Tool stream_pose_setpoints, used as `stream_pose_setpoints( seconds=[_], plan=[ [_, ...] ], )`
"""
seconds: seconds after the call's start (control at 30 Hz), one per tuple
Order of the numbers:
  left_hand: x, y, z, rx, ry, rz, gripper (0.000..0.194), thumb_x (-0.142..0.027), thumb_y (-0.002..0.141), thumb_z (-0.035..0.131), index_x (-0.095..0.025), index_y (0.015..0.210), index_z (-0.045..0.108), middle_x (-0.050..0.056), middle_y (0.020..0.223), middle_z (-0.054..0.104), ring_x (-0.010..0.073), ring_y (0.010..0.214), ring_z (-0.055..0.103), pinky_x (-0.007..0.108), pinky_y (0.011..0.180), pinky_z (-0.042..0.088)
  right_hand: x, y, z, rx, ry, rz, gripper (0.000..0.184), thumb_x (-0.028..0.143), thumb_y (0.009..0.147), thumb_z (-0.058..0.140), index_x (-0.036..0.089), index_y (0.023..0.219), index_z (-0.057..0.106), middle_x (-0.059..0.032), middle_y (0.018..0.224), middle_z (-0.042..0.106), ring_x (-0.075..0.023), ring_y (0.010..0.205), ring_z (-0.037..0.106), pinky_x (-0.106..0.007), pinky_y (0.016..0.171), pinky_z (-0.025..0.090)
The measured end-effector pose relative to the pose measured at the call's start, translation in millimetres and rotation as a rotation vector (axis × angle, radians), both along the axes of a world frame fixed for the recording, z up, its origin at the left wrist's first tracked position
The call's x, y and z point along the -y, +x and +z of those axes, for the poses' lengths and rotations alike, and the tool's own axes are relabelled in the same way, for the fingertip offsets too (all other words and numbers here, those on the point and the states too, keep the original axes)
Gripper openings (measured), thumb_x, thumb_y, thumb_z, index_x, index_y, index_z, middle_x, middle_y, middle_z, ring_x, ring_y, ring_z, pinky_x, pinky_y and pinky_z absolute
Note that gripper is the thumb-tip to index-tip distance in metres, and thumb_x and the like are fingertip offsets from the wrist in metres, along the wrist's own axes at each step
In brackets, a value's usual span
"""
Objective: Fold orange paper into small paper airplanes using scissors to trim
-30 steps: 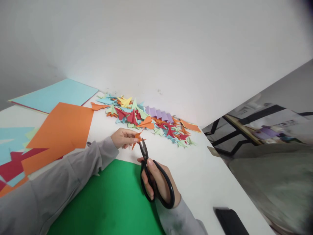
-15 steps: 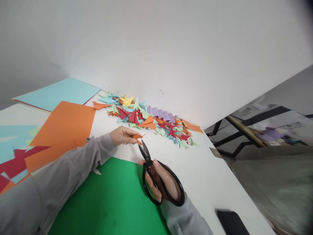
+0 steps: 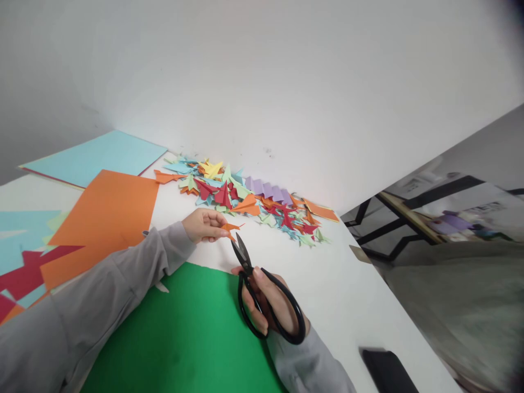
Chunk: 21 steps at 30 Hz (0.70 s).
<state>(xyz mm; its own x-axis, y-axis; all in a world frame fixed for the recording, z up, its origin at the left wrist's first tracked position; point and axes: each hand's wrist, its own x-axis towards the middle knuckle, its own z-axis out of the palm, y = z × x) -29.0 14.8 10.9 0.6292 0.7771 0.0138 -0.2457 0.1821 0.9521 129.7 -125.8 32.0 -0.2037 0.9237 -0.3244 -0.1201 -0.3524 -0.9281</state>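
Observation:
Pinched in the fingers of my left hand (image 3: 206, 225) is a small folded piece of orange paper (image 3: 232, 226), with pointed ends sticking out to the right. My right hand (image 3: 272, 303) grips black-handled scissors (image 3: 244, 262), fingers through the loops. The blades are slightly apart and point up at the orange paper; their tips lie just below it, and I cannot tell whether they touch. Below both hands spreads a green mat (image 3: 184, 327). Beyond them lies a long pile of folded paper shapes (image 3: 223, 192) in several colours.
Left of my arm lie a large orange sheet (image 3: 110, 207), light blue sheets (image 3: 96, 158) and red paper pieces (image 3: 36, 270). A purple pleated strip (image 3: 268, 191) rests by the wall. A black flat object (image 3: 388, 371) is near the white table's (image 3: 327, 295) right edge.
The scissors have drawn slightly down and right from the orange paper, and their blades have opened a little. My left hand has turned the paper and shifted slightly up.

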Motion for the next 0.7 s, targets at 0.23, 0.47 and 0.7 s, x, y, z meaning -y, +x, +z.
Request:
stream_pose_setpoints(
  seconds=[0.23, 0.47, 0.7],
  plan=[
    [0.1, -1.3, 0.1, 0.010, -0.019, -0.005, 0.040, -0.028, 0.042, 0.082, -0.009, 0.064, 0.055, -0.002, 0.044, 0.057, 0.0041, 0.031, 0.043, 0.014, 0.030, 0.027, 1.9, -2.2, 4.9, 0.078, 0.035, 0.007, 0.058, 0.061, 0.074, 0.051, 0.007, 0.095, 0.061, 0.0076, 0.039, 0.044, -0.0028, 0.024, 0.030, -0.017, 0.026, 0.023],
    [-0.8, -2.2, -0.1, 0.005, -0.015, -0.009, 0.040, -0.027, 0.042, 0.082, -0.009, 0.064, 0.054, 0.000, 0.047, 0.060, 0.0046, 0.031, 0.044, 0.015, 0.030, 0.029, 2.7, -1.7, 6.7, 0.140, 0.020, 0.013, 0.058, 0.062, 0.073, 0.050, 0.009, 0.095, 0.059, 0.0078, 0.041, 0.045, -0.0023, 0.024, 0.030, -0.017, 0.025, 0.022],
    [-1.3, -2.8, -0.2, -0.012, -0.003, -0.028, 0.040, -0.029, 0.043, 0.082, -0.010, 0.064, 0.053, 0.001, 0.048, 0.061, 0.0042, 0.031, 0.043, 0.015, 0.030, 0.028, 3.0, -1.2, 6.2, 0.146, 0.012, 0.007, 0.058, 0.062, 0.073, 0.051, 0.010, 0.097, 0.058, 0.0083, 0.041, 0.045, -0.0021, 0.023, 0.029, -0.016, 0.024, 0.022]
  ],
)
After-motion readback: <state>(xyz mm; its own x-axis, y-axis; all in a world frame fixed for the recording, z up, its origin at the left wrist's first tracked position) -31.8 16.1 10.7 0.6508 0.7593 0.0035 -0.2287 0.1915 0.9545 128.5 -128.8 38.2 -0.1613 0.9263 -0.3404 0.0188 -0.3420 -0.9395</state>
